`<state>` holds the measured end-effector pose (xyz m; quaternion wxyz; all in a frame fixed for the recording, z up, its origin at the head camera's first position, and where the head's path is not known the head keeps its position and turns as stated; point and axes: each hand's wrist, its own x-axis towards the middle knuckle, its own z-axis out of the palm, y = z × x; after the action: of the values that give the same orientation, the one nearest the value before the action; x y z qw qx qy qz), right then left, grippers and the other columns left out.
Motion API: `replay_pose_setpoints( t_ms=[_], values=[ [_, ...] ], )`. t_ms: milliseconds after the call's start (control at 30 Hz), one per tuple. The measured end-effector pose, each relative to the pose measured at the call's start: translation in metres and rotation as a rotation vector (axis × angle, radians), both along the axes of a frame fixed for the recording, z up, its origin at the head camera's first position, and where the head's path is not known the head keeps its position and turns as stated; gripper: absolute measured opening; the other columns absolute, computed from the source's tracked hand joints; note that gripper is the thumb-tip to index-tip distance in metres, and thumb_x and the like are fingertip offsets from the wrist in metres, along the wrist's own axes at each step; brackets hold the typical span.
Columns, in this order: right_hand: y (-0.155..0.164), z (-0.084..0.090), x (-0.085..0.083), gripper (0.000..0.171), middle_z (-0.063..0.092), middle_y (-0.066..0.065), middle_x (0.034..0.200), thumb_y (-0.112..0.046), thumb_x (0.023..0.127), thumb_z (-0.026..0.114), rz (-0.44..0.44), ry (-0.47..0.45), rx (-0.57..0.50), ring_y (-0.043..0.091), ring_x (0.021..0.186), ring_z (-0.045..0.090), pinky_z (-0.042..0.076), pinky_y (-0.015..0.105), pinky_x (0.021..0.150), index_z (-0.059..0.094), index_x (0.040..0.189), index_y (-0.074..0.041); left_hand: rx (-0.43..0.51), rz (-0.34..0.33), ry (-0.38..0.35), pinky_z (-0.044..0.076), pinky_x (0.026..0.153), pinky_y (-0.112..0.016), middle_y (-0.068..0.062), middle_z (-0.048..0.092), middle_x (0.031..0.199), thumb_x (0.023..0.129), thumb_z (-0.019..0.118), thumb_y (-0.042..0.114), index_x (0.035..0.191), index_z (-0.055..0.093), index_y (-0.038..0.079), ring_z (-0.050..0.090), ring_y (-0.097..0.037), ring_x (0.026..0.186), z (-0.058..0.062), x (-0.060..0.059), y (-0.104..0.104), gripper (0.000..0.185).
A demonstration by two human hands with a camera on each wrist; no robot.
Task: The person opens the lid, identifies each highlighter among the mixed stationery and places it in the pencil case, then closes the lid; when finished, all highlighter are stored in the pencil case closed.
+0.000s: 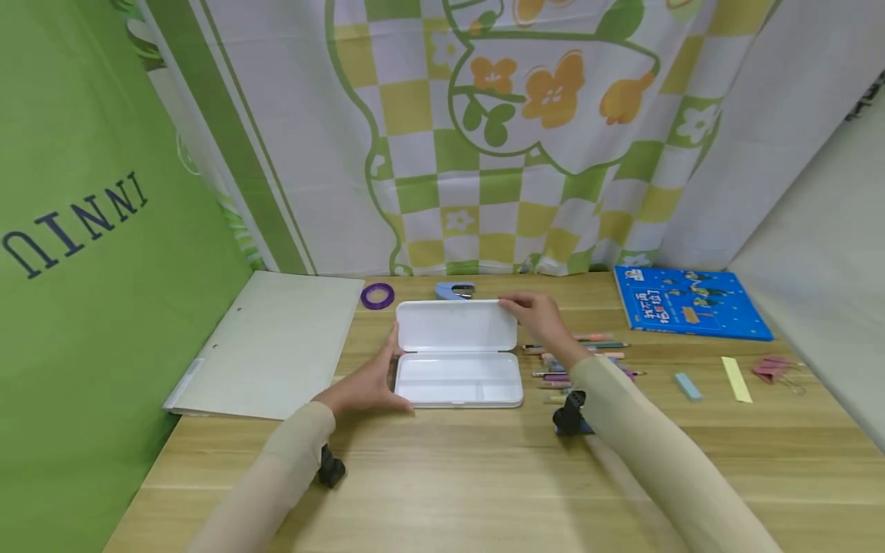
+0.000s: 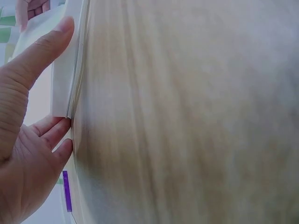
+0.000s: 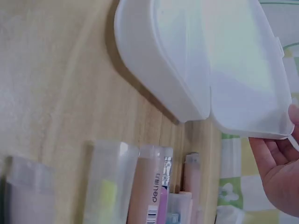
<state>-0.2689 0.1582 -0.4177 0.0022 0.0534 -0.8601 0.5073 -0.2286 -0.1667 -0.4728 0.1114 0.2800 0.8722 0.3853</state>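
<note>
A white pencil case (image 1: pixel 458 380) lies on the wooden table with its lid (image 1: pixel 456 326) raised, and its divided inside shows no contents. My left hand (image 1: pixel 369 382) holds the left end of the case. In the left wrist view the thumb (image 2: pixel 44 49) lies along its front edge while the fingers (image 2: pixel 56 133) touch the end. At the lid's upper right corner, my right hand (image 1: pixel 542 319) pinches the rim. The right wrist view shows the fingers (image 3: pixel 268 156) at the lid's edge, partly hidden behind it.
Several pens and markers (image 1: pixel 553 376) lie right of the case. Behind it are a purple tape roll (image 1: pixel 363 296) and a blue stapler (image 1: pixel 452 290). A white folder (image 1: pixel 283 346) sits left; a blue book (image 1: pixel 691 303), sticky notes (image 1: pixel 736 380) and pink clips (image 1: pixel 770 369) are at right.
</note>
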Motion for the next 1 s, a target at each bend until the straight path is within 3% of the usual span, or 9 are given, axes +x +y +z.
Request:
replay_pose_setpoints(
  t_ms=[133,267,400,533,700,900,1000],
  values=[
    [0.001,-0.003,-0.005,0.038,0.057,0.018,0.128,-0.025,0.097,0.055,-0.036,-0.107,-0.062,0.031,0.113,0.055,0.050,0.041,0.089,0.059,0.127,-0.002,-0.022,-0.008,-0.011,0.020,0.113,-0.041,-0.012,0.041,0.133,0.058,0.091,0.036,0.146,-0.021,0.004,0.037,-0.025,0.130,0.001,-0.001,0.001,0.146],
    [0.004,-0.006,-0.007,0.040,0.053,0.020,0.132,-0.025,0.098,0.053,-0.027,-0.147,-0.100,0.032,0.115,0.054,0.049,0.041,0.091,0.055,0.131,-0.001,-0.053,0.002,-0.030,0.019,0.113,-0.040,-0.012,0.043,0.134,0.058,0.090,0.037,0.147,-0.017,-0.001,0.035,-0.024,0.131,0.003,0.000,0.001,0.144],
    [0.012,-0.005,-0.004,0.042,0.051,0.022,0.133,-0.022,0.099,0.051,-0.003,-0.159,-0.153,0.034,0.115,0.054,0.048,0.041,0.093,0.050,0.136,-0.002,-0.083,-0.001,-0.022,0.017,0.114,-0.040,-0.013,0.043,0.136,0.058,0.090,0.038,0.147,-0.015,-0.003,0.031,-0.025,0.134,0.005,0.000,0.001,0.143],
    [0.028,-0.002,0.003,0.043,0.054,0.030,0.126,-0.017,0.099,0.051,0.060,-0.106,-0.179,0.040,0.111,0.055,0.046,0.045,0.094,0.047,0.135,0.005,-0.095,-0.006,-0.013,0.017,0.114,-0.041,-0.014,0.042,0.136,0.059,0.089,0.039,0.147,-0.012,-0.005,0.029,-0.027,0.135,0.006,0.000,0.002,0.142],
    [0.054,0.003,0.013,0.045,0.054,0.031,0.124,-0.022,0.098,0.053,0.138,-0.068,-0.140,0.042,0.113,0.053,0.043,0.051,0.096,0.049,0.133,0.007,-0.111,0.006,-0.026,0.018,0.113,-0.042,-0.014,0.043,0.134,0.059,0.089,0.040,0.146,-0.013,-0.006,0.031,-0.028,0.133,0.004,0.000,0.001,0.142],
    [0.090,0.010,0.021,0.047,0.056,0.023,0.127,-0.032,0.096,0.056,0.128,-0.091,0.018,0.037,0.116,0.052,0.042,0.053,0.096,0.054,0.130,0.000,-0.098,-0.003,-0.033,0.018,0.113,-0.043,-0.015,0.042,0.133,0.060,0.089,0.038,0.146,-0.014,-0.006,0.032,-0.028,0.132,0.006,0.001,0.002,0.141],
    [0.107,0.009,0.021,0.046,0.055,0.023,0.129,-0.031,0.096,0.055,0.141,-0.131,0.044,0.037,0.118,0.050,0.042,0.056,0.095,0.054,0.130,0.000,-0.089,-0.009,-0.025,0.019,0.113,-0.045,-0.015,0.043,0.133,0.060,0.089,0.038,0.146,-0.013,-0.007,0.032,-0.029,0.132,0.007,0.000,0.003,0.141]
  ],
)
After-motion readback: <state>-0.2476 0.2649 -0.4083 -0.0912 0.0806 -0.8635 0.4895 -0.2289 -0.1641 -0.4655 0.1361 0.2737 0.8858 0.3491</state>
